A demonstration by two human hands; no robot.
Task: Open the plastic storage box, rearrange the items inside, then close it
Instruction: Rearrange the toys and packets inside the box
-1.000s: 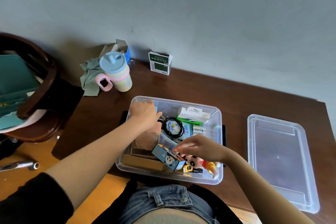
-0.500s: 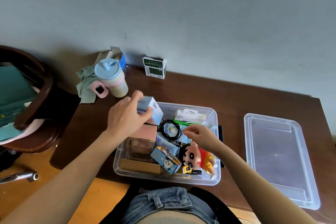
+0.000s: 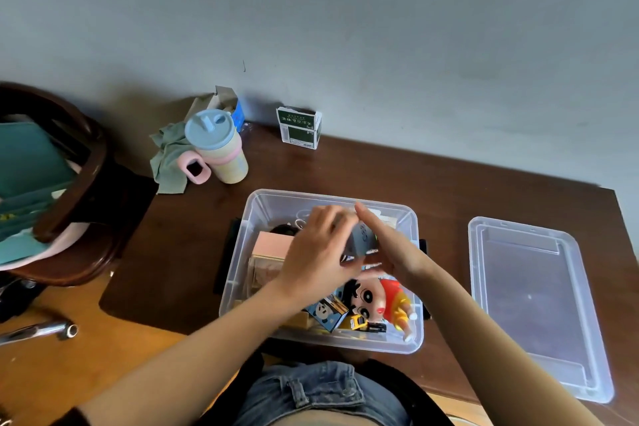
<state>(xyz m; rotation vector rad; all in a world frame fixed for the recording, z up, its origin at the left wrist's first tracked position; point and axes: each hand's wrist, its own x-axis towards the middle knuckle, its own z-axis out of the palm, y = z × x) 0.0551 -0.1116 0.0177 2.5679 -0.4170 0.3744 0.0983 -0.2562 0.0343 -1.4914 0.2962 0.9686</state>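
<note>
The clear plastic storage box [image 3: 238,273] stands open on the dark wooden table, its lid [image 3: 529,304] lying flat to the right. Over the box's middle, my left hand [image 3: 318,252] grips a small pale blue-grey box [image 3: 363,239], and my right hand [image 3: 387,249] presses flat against its other side. Inside lie a pink box [image 3: 273,244], a cartoon boy figure [image 3: 371,297] in red, a blue panda box [image 3: 326,313] and a small yellow toy [image 3: 359,322]. My hands hide the items at the back of the box.
A pastel cup with a blue lid [image 3: 216,145], a green cloth [image 3: 169,159] and an open carton [image 3: 224,104] sit at the table's back left. A green-and-white packet [image 3: 300,128] stands by the wall. A dark wooden chair [image 3: 69,183] is on the left.
My left hand carried the small pale box from the box's left rim to above its middle. My right hand rose from the items and met the box's right side.
</note>
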